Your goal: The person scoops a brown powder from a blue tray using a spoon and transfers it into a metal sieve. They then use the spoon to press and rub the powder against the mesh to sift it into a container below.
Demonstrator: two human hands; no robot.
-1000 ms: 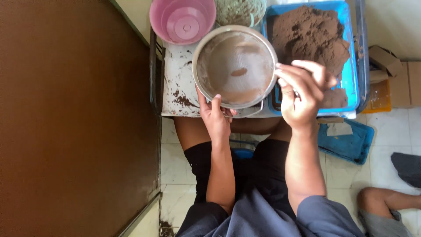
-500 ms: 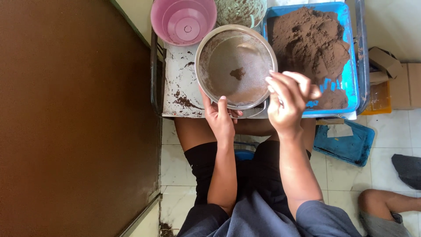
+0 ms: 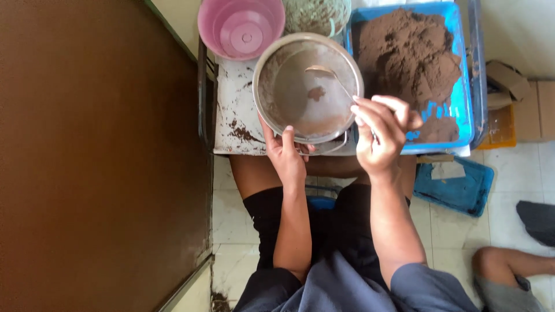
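L hand (image 3: pixel 287 155) clamped the metal sieve (image 3: pixel 307 86) rim from below, R hand (image 3: pixel 378 134) pinched a spoon (image 3: pixel 330 77) w/ bowl up-left over mesh; risk: powder spill if sieve tipped.

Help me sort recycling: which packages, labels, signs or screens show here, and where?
Cardboard box: far right on the floor, brown, flaps open.
Yellow-orange packet: below that box, beside the blue tray, flat.
No labels, signs or screens seen.
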